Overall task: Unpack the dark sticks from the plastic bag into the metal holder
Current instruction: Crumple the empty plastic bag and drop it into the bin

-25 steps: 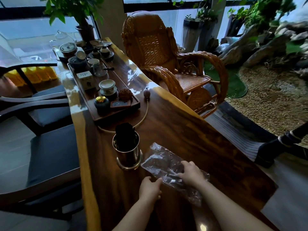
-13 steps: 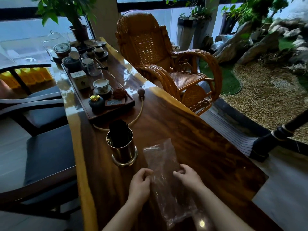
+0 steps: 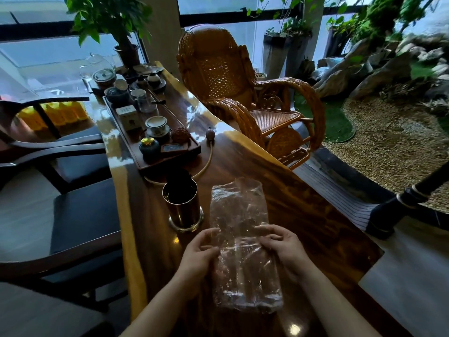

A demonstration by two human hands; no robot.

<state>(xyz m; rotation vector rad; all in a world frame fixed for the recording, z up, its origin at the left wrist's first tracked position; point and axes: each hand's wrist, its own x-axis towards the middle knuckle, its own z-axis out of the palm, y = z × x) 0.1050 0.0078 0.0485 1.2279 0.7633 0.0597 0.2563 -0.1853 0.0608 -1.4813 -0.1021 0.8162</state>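
- Holding the plastic bag (image 3: 239,242) flat over the table (image 3: 303,215); your left hand (image 3: 198,255) pinches its left edge, your right hand (image 3: 285,249) pinches the right edge, fingers curled onto the film
- bag lies lengthwise, one short end pointing away from you, just beside the metal holder (image 3: 182,206); which end is open I cannot tell
- bag looks clear and near empty; no sticks visible inside, only crinkles and glare
- dark sticks (image 3: 178,178) stand upright in the holder, tops poking above the rim; holder sits on the table near the front end of the tea tray (image 3: 150,142)
- step judged: tail end of unpacking, sticks seem already moved, bag being flattened or checked
- next move calls for: check the bag for any leftover stick, then put the bag aside clear of the holder so you don't knock it
- writing: a small pale box (image 3: 128,116) on the tray carries print, too small to read; no brand legible on bag or holder
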